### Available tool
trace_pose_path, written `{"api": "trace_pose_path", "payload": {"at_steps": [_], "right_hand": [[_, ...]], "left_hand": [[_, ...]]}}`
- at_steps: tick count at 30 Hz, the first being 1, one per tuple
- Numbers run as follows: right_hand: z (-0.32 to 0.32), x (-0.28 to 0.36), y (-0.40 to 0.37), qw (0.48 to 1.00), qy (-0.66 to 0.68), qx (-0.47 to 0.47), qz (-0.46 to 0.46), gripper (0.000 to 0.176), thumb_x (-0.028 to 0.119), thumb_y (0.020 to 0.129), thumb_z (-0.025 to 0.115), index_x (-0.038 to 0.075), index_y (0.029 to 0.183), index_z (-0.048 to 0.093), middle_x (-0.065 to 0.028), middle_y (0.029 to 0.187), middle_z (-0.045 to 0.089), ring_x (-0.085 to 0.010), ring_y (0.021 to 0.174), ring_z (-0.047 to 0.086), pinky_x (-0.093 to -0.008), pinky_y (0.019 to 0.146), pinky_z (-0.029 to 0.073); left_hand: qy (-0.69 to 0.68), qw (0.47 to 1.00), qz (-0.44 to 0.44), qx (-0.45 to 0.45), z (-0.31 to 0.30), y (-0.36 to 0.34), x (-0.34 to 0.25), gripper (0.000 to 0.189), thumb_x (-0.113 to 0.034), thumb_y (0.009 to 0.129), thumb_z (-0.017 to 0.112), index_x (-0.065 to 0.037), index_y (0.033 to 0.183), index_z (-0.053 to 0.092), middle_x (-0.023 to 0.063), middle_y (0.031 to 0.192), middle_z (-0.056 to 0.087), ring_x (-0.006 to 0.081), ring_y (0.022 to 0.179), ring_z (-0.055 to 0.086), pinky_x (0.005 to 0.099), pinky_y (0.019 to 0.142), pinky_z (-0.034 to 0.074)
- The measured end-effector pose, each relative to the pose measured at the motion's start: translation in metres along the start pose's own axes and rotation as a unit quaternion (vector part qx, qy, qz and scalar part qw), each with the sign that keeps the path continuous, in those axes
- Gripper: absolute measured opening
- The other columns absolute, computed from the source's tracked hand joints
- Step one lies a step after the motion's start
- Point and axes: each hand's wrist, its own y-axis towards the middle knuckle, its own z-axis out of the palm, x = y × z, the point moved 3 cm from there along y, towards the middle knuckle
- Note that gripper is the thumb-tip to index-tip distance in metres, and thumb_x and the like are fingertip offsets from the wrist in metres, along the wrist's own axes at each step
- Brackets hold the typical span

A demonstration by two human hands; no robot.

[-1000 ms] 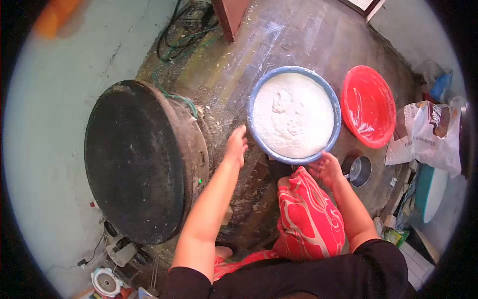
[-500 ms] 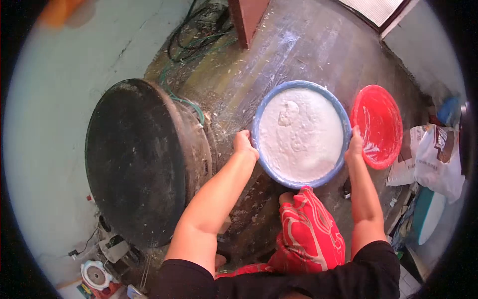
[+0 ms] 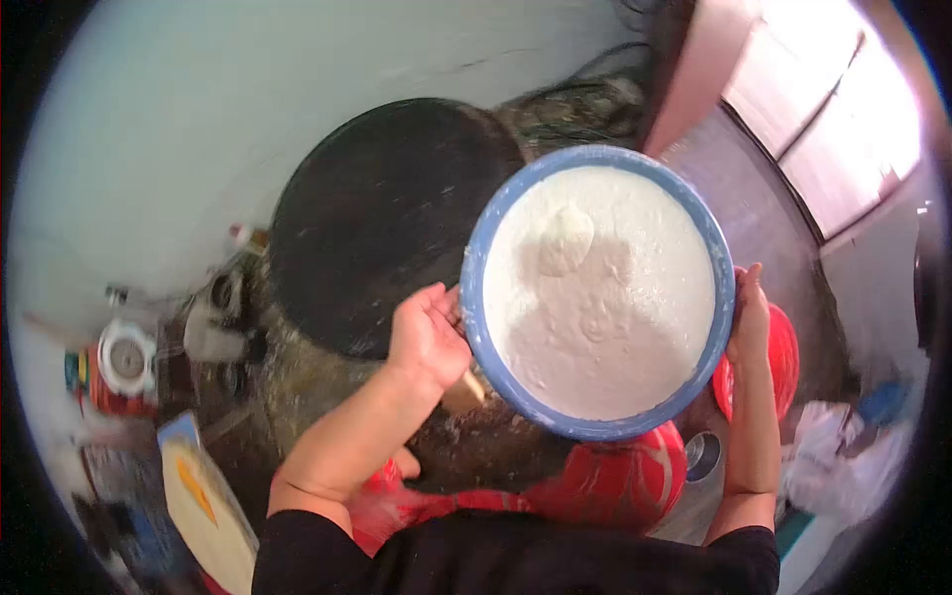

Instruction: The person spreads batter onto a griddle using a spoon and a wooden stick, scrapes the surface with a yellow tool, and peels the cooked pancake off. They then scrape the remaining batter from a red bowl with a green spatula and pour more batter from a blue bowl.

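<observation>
**Blue basin of white batter held in both hands beside the griddle**

The person grips a blue basin [image 3: 593, 428] by its rim, one hand on each side. The left hand [image 3: 428, 337] is closed on the left edge, with its fingers curled over the rim and the forearm running down towards the black sleeve. The right hand [image 3: 749, 315] is clamped against the right edge. Its fingers lie along the outside wall, and their tips are hidden behind the basin.

The basin is close under the camera and nearly level. It is filled almost to the brim with thick white batter [image 3: 605, 297], which has a rounded lump near the upper left of its surface.

The basin's upper left edge overlaps the round black griddle [image 3: 382, 218] in this view. Whether the two touch cannot be told. The person's knee in red patterned cloth [image 3: 620, 486] shows below the basin.

- Right side: a red bowl [image 3: 788, 357] shows just behind the right wrist. A small metal cup [image 3: 702, 454] stands on the floor beside the knee, and a blurred white bag [image 3: 843, 466] lies further out.
- Left side: a round white-and-red device [image 3: 127, 359] and a pale board [image 3: 203, 501] lie on the cluttered floor, well apart from the basin.

Cables [image 3: 585, 99] trail behind the griddle, against the pale wall [image 3: 248, 79].
</observation>
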Motion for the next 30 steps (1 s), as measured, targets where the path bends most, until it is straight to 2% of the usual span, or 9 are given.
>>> {"api": "trace_pose_path", "payload": {"at_steps": [4, 9, 15, 16, 17, 22, 25, 29, 30], "right_hand": [[0.029, 0.051, -0.024, 0.987, -0.055, 0.146, -0.030, 0.055, 0.051, 0.088, 0.034, 0.000, 0.095, 0.054, -0.0036, 0.082, 0.058, -0.0110, 0.076, 0.052, -0.0237, 0.071, 0.040], [0.054, 0.069, -0.031, 0.976, -0.099, 0.192, 0.030, 0.051, 0.048, 0.089, 0.034, 0.002, 0.097, 0.054, -0.0027, 0.082, 0.058, -0.0095, 0.070, 0.052, -0.0215, 0.062, 0.040], [0.081, 0.026, -0.041, 0.916, -0.108, 0.373, 0.097, 0.048, 0.046, 0.089, 0.035, 0.003, 0.096, 0.052, -0.0061, 0.084, 0.060, -0.0131, 0.067, 0.058, -0.0254, 0.058, 0.047], [0.165, -0.010, -0.059, 0.911, -0.122, 0.376, 0.114, 0.048, 0.046, 0.089, 0.035, 0.001, 0.097, 0.052, -0.0077, 0.085, 0.060, -0.0145, 0.069, 0.059, -0.0268, 0.058, 0.047], [0.177, -0.025, -0.065, 0.908, -0.101, 0.384, 0.131, 0.045, 0.045, 0.089, 0.037, 0.003, 0.097, 0.051, -0.0048, 0.082, 0.057, -0.0120, 0.062, 0.054, -0.0259, 0.054, 0.047], [0.227, -0.107, -0.089, 0.875, -0.170, 0.429, 0.145, 0.049, 0.044, 0.088, 0.041, -0.001, 0.106, 0.047, -0.0081, 0.096, 0.054, -0.0165, 0.083, 0.052, -0.0302, 0.063, 0.047], [0.257, -0.170, -0.104, 0.862, -0.138, 0.441, 0.207, 0.032, 0.022, 0.086, 0.046, 0.001, 0.110, 0.043, -0.0075, 0.094, 0.055, -0.0161, 0.079, 0.054, -0.0312, 0.069, 0.047], [0.266, -0.230, -0.106, 0.844, -0.128, 0.455, 0.253, 0.039, 0.005, 0.077, 0.047, 0.000, 0.115, 0.038, -0.0083, 0.096, 0.055, -0.0173, 0.083, 0.055, -0.0326, 0.071, 0.047], [0.269, -0.237, -0.107, 0.849, -0.131, 0.434, 0.273, 0.038, -0.001, 0.070, 0.045, -0.003, 0.107, 0.040, -0.0089, 0.091, 0.055, -0.0173, 0.077, 0.055, -0.0301, 0.064, 0.046]], "left_hand": [[-0.041, 0.997, 0.059, 0.039, 0.005, -0.081, -0.023, 0.037, -0.024, 0.083, 0.039, 0.008, 0.096, 0.050, 0.0185, 0.098, 0.057, 0.0287, 0.095, 0.052, 0.0418, 0.093, 0.034], [-0.122, 0.985, 0.104, -0.057, -0.004, -0.141, -0.025, 0.047, -0.029, 0.082, 0.041, 0.011, 0.108, 0.042, 0.0227, 0.114, 0.047, 0.0324, 0.104, 0.046, 0.0462, 0.097, 0.028], [-0.152, 0.959, 0.177, -0.159, -0.047, -0.183, -0.019, 0.057, -0.032, 0.084, 0.038, 0.011, 0.120, 0.033, 0.0213, 0.123, 0.041, 0.0308, 0.110, 0.043, 0.0450, 0.098, 0.026], [-0.137, 0.959, 0.163, -0.189, -0.113, -0.161, -0.090, 0.058, -0.033, 0.084, 0.037, 0.011, 0.121, 0.032, 0.0207, 0.123, 0.041, 0.0304, 0.110, 0.043, 0.0446, 0.098, 0.026], [-0.112, 0.953, 0.168, -0.226, -0.131, -0.158, -0.096, 0.059, -0.034, 0.084, 0.037, 0.011, 0.122, 0.031, 0.0201, 0.124, 0.041, 0.0299, 0.110, 0.043, 0.0443, 0.098, 0.027], [-0.082, 0.909, 0.220, -0.343, -0.215, -0.123, -0.139, 0.059, -0.036, 0.084, 0.036, 0.014, 0.114, 0.039, 0.0222, 0.116, 0.047, 0.0306, 0.107, 0.046, 0.0410, 0.095, 0.032], [-0.104, 0.907, 0.232, -0.334, -0.284, -0.088, -0.171, 0.055, -0.037, 0.084, 0.037, 0.013, 0.105, 0.046, 0.0224, 0.110, 0.050, 0.0308, 0.102, 0.047, 0.0405, 0.092, 0.034], [-0.074, 0.910, 0.218, -0.344, -0.360, -0.027, -0.180, 0.053, -0.037, 0.086, 0.032, 0.010, 0.098, 0.051, 0.0195, 0.102, 0.055, 0.0296, 0.092, 0.051, 0.0429, 0.088, 0.037], [-0.091, 0.904, 0.234, -0.345, -0.382, -0.007, -0.179, 0.050, -0.037, 0.084, 0.036, 0.010, 0.096, 0.051, 0.0199, 0.100, 0.054, 0.0300, 0.092, 0.050, 0.0412, 0.087, 0.037]]}}
